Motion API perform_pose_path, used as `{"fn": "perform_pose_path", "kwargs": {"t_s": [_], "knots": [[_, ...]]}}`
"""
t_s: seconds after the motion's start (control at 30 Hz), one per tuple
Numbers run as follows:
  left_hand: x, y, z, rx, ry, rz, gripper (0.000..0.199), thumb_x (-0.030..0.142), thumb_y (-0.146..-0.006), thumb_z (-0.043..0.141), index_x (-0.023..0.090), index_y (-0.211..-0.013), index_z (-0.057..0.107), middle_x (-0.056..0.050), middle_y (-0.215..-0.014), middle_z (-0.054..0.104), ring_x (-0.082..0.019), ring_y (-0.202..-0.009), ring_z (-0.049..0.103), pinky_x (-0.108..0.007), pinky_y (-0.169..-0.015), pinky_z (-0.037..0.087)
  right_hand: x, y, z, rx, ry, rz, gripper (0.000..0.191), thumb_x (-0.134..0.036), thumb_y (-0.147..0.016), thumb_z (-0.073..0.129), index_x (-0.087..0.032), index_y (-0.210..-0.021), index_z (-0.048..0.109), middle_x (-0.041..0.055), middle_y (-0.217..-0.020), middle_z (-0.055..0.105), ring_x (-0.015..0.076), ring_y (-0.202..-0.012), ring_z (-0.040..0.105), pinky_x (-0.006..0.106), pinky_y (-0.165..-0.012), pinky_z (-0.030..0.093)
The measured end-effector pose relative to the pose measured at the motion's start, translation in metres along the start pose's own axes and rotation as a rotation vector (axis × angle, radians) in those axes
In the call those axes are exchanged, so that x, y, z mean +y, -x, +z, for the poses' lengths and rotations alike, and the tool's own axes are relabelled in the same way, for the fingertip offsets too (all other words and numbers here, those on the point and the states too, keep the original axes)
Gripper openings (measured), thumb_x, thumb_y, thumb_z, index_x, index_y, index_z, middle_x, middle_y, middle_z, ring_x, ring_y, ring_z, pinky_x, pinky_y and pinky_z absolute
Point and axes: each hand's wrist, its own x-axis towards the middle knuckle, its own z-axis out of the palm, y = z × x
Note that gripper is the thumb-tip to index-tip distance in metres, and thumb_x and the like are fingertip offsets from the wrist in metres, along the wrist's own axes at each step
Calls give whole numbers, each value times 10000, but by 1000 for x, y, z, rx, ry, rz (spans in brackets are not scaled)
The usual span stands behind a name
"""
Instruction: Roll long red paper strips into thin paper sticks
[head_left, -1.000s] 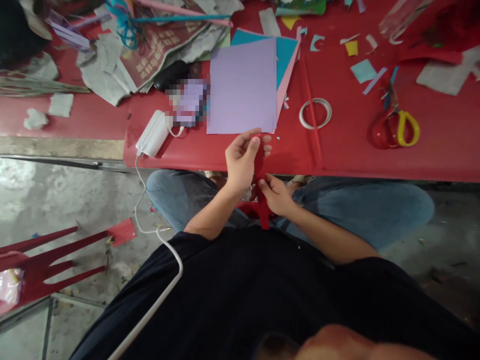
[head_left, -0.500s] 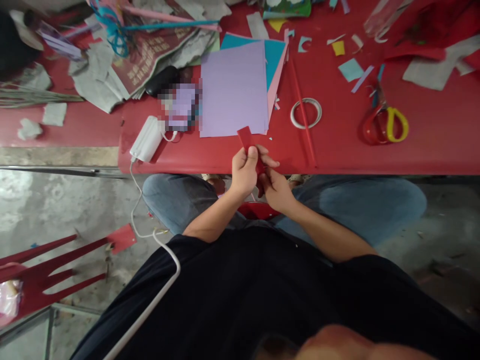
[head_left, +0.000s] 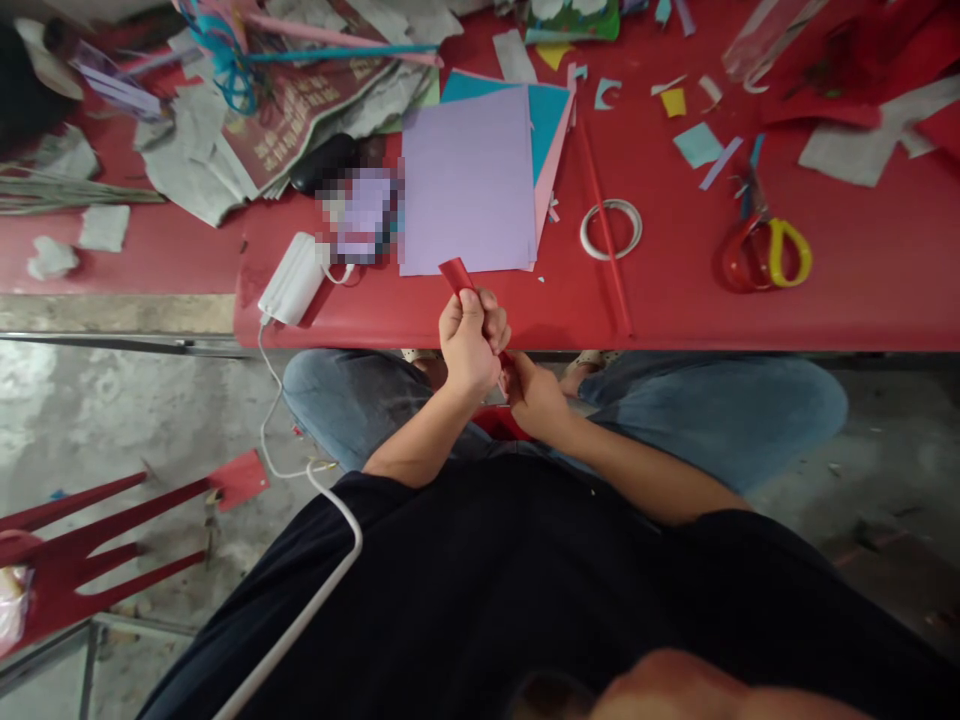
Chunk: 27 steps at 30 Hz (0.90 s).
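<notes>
Red table (head_left: 862, 300): spans the upper frame, its near edge just above the person's knees. Newspapers (head_left: 300, 100) lie in a loose heap at the far left of the table, with a blue and a pink stick across them. Paper stack (head_left: 469, 180): a lilac sheet on top, blue and pink sheets showing at its right edge, lying flat near the table's front centre. Power bank (head_left: 289, 280): white, at the front edge left of the stack, with a white cable running off the table and down past the person's body. Scissors (head_left: 765, 250): red and yellow handles, lying flat well to the right. Tape ring (head_left: 611, 228): between stack and scissors, with a thin red rod lying across it. Small coloured scraps scattered along the far right.

Left hand (head_left: 469, 340): closed in a fist round a red strip (head_left: 456, 275), whose upper end sticks out above the fingers, over the table's front edge just below the stack. Right hand (head_left: 534, 395): just beside and below the left, fingers pinched on the strip's lower end, which is mostly hidden.
</notes>
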Motion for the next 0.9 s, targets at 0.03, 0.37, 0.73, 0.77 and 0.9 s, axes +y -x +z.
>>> {"fn": "perform_pose_path", "kwargs": {"t_s": [0.03,0.37,0.73,0.77,0.9], "knots": [[1,0,0,7,6,1,426,417,-1156,574,179,-808,628,65,-592,424,-39,-426,326,-162,-412,258,1,0,2,-8,-18,-7,222,-295,-1057,512,-226,-1241,615,65,-872,741,243,-742,664,354,-746,469],[32,-18,-7,68,39,51,442,418,-1192,470,214,-814,574,73,-605,298,-73,-443,295,-207,-434,260,8,-1,7,-104,-124,17,311,-394,-1179,397,-230,-1087,646,-9,-706,623,175,-634,584,297,-653,423],[2,-10,-5,159,9,-123,428,565,-1134,582,217,-887,617,56,-651,501,-74,-499,475,-205,-461,369,6,-11,-8,-73,-84,35,279,-413,-1150,413,-250,-992,575,2,-726,635,188,-634,573,329,-660,416],[-4,-7,-4,164,14,-150,432,565,-1130,589,216,-877,609,58,-645,500,-73,-491,469,-205,-455,360,6,-12,-9,-63,-73,37,258,-405,-1144,419,-253,-989,558,7,-732,637,192,-637,573,334,-661,412],[-9,-5,-4,146,73,-169,443,499,-1164,537,204,-836,579,76,-602,412,-54,-431,348,-195,-423,251,6,-12,-11,-48,-30,27,156,-339,-1104,455,-258,-996,533,35,-775,659,214,-671,584,357,-688,413]]}}
